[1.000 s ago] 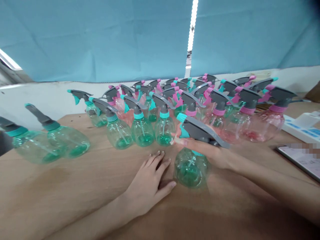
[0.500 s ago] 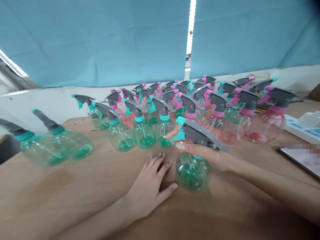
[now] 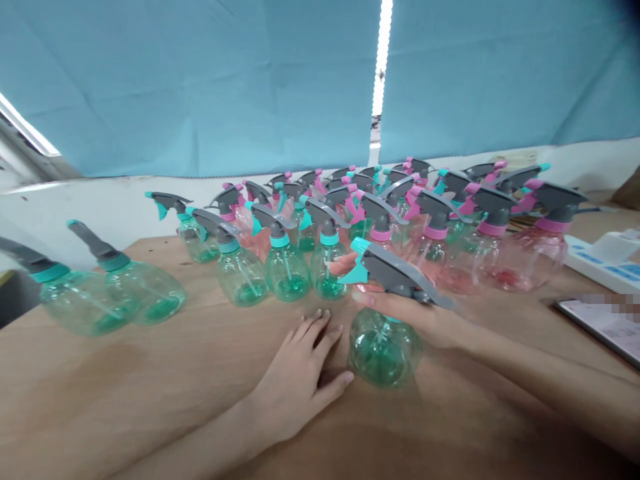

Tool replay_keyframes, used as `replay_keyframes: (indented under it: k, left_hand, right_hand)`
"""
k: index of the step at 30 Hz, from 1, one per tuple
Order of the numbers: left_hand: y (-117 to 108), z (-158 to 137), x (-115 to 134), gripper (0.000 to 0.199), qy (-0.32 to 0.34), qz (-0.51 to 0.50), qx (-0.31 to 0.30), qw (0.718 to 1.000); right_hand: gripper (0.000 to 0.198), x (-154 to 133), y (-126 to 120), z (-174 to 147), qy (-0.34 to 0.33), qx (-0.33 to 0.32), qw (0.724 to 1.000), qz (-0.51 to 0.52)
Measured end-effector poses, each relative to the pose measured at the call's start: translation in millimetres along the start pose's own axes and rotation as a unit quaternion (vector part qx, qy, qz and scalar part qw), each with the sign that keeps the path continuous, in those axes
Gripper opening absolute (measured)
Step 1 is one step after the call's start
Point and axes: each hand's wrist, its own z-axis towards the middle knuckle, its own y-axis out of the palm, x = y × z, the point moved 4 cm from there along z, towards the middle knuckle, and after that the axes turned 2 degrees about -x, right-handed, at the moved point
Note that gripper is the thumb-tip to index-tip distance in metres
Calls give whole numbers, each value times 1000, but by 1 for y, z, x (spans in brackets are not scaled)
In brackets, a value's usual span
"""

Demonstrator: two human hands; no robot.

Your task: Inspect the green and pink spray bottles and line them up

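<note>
A clear green spray bottle [image 3: 384,350] with a grey and turquoise trigger head stands tilted in front of me. My right hand [image 3: 410,310] is closed round its neck, just under the trigger head, with the fingertips showing past the far side. To the left of that bottle, my left hand [image 3: 305,373] lies on the wooden table [image 3: 210,387], fingers spread and holding nothing. Just beyond my hands stands a row of green spray bottles, the closest being a green spray bottle [image 3: 330,270] with a turquoise collar.
Two green spray bottles [image 3: 145,293] stand at the left. Several pink spray bottles [image 3: 525,257] crowd the right and back among green ones. A white power strip [image 3: 597,260] and a phone [image 3: 600,327] lie at the right edge. A blue cloth [image 3: 215,87] hangs behind.
The view has tipped slightly, so the background sits a little lower. Both hands keep nearly the same place, the right still round the bottle's neck.
</note>
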Motion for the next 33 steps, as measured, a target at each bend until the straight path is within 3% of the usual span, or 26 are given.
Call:
replay_keyframes:
  k: [5,20,33]
  left_hand:
    - [1,0,0,57,-3,2,-6,1000]
    - [1,0,0,56,6,-8,15,1000]
    - [1,0,0,56,7,-5,13,1000]
  right_hand:
    - [24,1,2,-2,-9,-27,999,18]
    - [33,3,0,-2,-15,-14,1000,19]
    - [17,10,-1,-5,-1,-7,1000,4]
